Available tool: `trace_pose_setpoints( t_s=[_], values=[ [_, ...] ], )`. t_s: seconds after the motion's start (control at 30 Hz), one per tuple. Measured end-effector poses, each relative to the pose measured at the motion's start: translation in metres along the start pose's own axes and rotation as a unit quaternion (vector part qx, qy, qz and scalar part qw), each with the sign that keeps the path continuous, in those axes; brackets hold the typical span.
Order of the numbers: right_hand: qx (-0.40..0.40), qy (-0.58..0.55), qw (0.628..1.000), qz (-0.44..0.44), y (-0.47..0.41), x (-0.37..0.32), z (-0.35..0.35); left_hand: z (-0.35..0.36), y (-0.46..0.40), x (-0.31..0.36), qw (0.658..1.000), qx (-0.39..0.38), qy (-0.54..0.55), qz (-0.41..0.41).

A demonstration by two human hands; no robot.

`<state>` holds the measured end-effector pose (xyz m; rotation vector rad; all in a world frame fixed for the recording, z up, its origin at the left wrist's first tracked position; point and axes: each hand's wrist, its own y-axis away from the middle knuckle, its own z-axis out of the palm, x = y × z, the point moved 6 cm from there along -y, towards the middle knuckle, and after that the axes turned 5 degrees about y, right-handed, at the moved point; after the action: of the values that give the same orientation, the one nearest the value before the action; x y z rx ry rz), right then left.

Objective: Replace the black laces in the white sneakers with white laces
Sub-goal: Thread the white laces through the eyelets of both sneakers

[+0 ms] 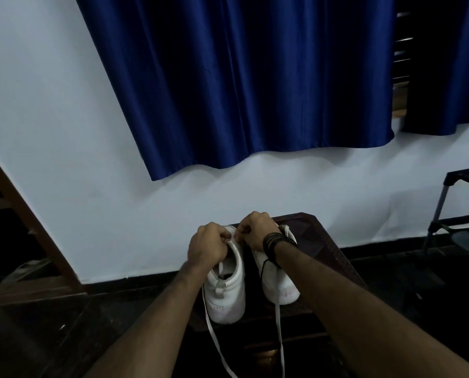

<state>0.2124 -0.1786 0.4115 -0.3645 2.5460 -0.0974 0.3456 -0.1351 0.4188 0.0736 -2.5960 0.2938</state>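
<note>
Sneakers, two, white, side by side on a dark stool (pixel 323 241), heels toward the camera. Left sneaker (pixel 226 290) the nearer of the two on the stool: high padded collar, pull loop at the heel, opening dark inside. Right sneaker (pixel 278 279) just beside it, farther back on the stool, partly hidden behind the right wrist; thin black cord dangling across its side from a stack of dark wristbands (pixel 275 242).

White lace (pixel 278 331), flat and long, running through the front of the left sneaker, both ends trailing down past the near edge of the stool, one on each side of that sneaker's heel.

Left hand (pixel 208 245) curled over the left sneaker's front, fingers and thumb pinching the lace. Right hand (pixel 256 230) curled likewise, pinching the lace just beside the left hand, knuckles nearly touching. Exact eyelet being worked: hidden under the fingers.

Beyond the stool, a pale wall (pixel 64 132); above the stool, a deep blue curtain (pixel 241 83). Right of the stool, a dark metal rack (pixel 462 203); left of it, a brown wooden frame (pixel 18 203). Under the stool, a dark glossy floor (pixel 50 336).
</note>
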Motion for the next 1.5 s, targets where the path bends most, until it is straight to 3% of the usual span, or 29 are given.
trace_pose_setpoints(
  t_s=[0.27, 0.37, 0.47, 0.8, 0.93, 1.17, 1.37, 1.5],
  values=[
    [-0.011, -0.003, 1.000, 0.008, 0.001, 0.000, -0.001, -0.002, -0.015, 0.004, 0.996, -0.006, -0.083, 0.034],
    [-0.011, -0.018, 1.000, 0.010, 0.000, 0.001, -0.001, 0.000, -0.009, 0.004, 0.992, 0.029, -0.108, 0.057],
    [-0.001, -0.040, 0.999, 0.015, 0.001, 0.003, -0.002, 0.000, -0.006, 0.003, 0.993, 0.048, -0.095, 0.042],
    [-0.005, -0.033, 0.999, 0.013, 0.004, -0.002, -0.003, 0.001, -0.003, 0.009, 0.995, 0.000, -0.098, 0.031],
    [-0.022, -0.038, 0.999, 0.021, 0.002, -0.001, -0.004, -0.010, -0.001, 0.001, 0.994, 0.040, -0.095, 0.031],
    [-0.077, 0.034, 0.996, 0.010, 0.006, -0.008, -0.002, 0.003, 0.002, 0.004, 0.998, 0.005, -0.057, -0.034],
    [-0.226, 0.117, 0.966, -0.041, 0.009, -0.032, -0.008, 0.006, -0.003, -0.003, 0.997, -0.007, -0.024, -0.073],
    [-0.291, 0.090, 0.952, -0.038, 0.010, -0.036, -0.006, -0.002, -0.010, -0.010, 0.994, -0.023, 0.047, -0.097]
  ],
)
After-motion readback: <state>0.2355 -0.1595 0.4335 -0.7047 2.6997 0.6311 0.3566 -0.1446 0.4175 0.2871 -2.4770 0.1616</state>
